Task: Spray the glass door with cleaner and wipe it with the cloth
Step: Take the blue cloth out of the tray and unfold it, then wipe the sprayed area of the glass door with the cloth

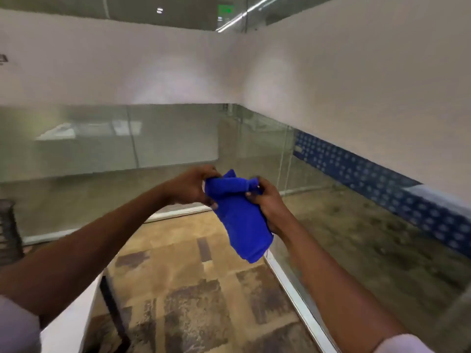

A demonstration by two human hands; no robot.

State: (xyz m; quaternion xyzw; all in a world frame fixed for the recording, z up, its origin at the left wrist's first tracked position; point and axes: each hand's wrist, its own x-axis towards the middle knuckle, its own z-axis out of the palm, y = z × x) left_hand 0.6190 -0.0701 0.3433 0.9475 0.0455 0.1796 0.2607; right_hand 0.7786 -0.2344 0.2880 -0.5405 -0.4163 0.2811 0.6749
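Note:
A bright blue cloth [238, 215] is bunched and folded in front of me, held in both hands. My left hand [190, 186] grips its upper left corner. My right hand [265, 202] clasps its right side, and the cloth hangs down below it. Glass panels stand around me: one straight ahead [109, 141] and one along the right [356, 225], each frosted white over the upper part and clear below. No spray bottle is in view. Which panel is the door I cannot tell.
Patterned tan and brown carpet [193, 289] covers the floor. A metal floor rail [293, 294] runs along the foot of the right glass. A white surface with a dark edge [84, 309] is at the lower left. A dark object [9, 230] stands at the far left.

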